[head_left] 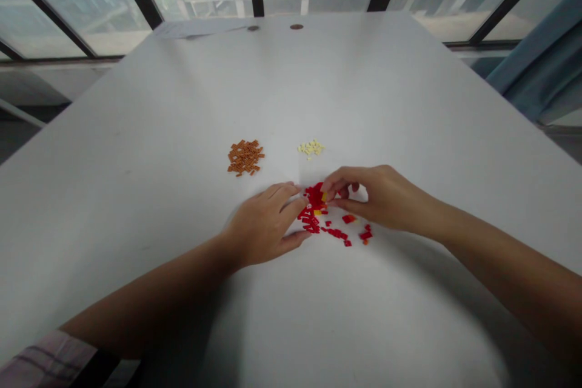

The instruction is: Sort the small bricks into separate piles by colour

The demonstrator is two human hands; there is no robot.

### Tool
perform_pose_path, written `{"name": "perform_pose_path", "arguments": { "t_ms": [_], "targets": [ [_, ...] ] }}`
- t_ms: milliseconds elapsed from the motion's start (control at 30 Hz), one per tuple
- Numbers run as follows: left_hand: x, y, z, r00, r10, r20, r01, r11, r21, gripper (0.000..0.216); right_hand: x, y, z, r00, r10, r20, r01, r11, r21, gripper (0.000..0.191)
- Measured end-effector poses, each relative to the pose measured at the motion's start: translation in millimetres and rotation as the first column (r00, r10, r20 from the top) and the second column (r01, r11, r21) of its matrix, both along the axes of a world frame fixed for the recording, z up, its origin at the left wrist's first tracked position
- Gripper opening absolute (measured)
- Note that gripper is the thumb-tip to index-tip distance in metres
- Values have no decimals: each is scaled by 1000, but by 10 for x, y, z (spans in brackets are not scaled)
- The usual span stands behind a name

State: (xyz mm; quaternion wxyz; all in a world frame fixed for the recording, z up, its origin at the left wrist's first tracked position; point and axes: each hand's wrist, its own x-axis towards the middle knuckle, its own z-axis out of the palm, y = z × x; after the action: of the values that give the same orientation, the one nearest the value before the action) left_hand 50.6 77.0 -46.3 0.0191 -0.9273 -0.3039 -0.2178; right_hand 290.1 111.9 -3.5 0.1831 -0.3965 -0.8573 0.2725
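A pile of small red building-brick pieces (311,221) lies in front of me, with a few yellow and orange ones mixed in. My left hand (268,221) rests on the left side of the pile, fingers apart and fingertips at the red pieces. On the other side, my right hand (364,191) has its thumb and index finger in a pinch. A small yellow piece (324,196) shows at those fingertips, partly covered by them. Several loose red pieces (337,233) are scattered in front of and to the right of the pile.
Farther back on the white table (204,103) sit a heap of orange-brown pieces (245,157) and a smaller group of pale yellow pieces (311,148). Two dark round spots (296,26) and a white sheet (195,28) are at the far edge, before the windows.
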Motion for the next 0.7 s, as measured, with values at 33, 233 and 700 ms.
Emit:
{"name": "perform_pose_path", "arguments": {
  "t_ms": [33,233,700],
  "targets": [
    [-2,-1,0,1000,-1,0,1,1000,-5,41,-41,87,-10,999,-44,-25,44,999,19,12],
    [-18,1,0,1000,-1,-16,0,999,-44,42,-229,682,-189,957,-259,-132,274,954,117,19],
    [-20,0,-22,1000,-6,-10,6,999,-43,43,223,279,14,998,-1,62,-3,998,69,15]
  ]
}}
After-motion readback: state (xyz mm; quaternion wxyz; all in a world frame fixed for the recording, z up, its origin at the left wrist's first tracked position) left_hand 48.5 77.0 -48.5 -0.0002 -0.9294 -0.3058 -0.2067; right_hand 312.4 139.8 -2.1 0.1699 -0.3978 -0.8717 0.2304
